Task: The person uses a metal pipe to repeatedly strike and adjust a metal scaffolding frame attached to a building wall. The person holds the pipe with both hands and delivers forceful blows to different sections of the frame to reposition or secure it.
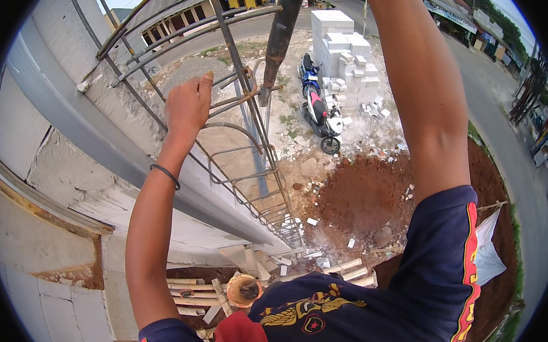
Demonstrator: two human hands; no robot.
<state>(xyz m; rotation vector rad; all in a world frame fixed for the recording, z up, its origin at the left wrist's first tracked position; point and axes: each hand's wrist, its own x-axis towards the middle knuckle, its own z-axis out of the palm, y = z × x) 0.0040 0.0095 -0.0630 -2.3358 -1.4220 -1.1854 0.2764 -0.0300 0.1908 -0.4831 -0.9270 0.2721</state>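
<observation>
My left hand (187, 107) is closed at the tall rebar cage (230, 99), the thumb pointing up and the fingers curled round a bar, partly hidden behind the hand. The cage is made of long upright rods with bent cross ties, running down beside the block wall. Just right of it, a dark, worn steel pipe (279, 40) slants from the top edge to the cage's ties. My right arm (421, 76) stretches up past the top edge, so the right hand is out of sight.
A pale block wall (68, 151) with a grey band stands at left. Far below are bamboo poles (190, 293), an orange bucket (243, 290), reddish soil (362, 191), stacked white blocks (345, 56) and parked motorbikes (317, 107). A road (493, 97) runs along the right.
</observation>
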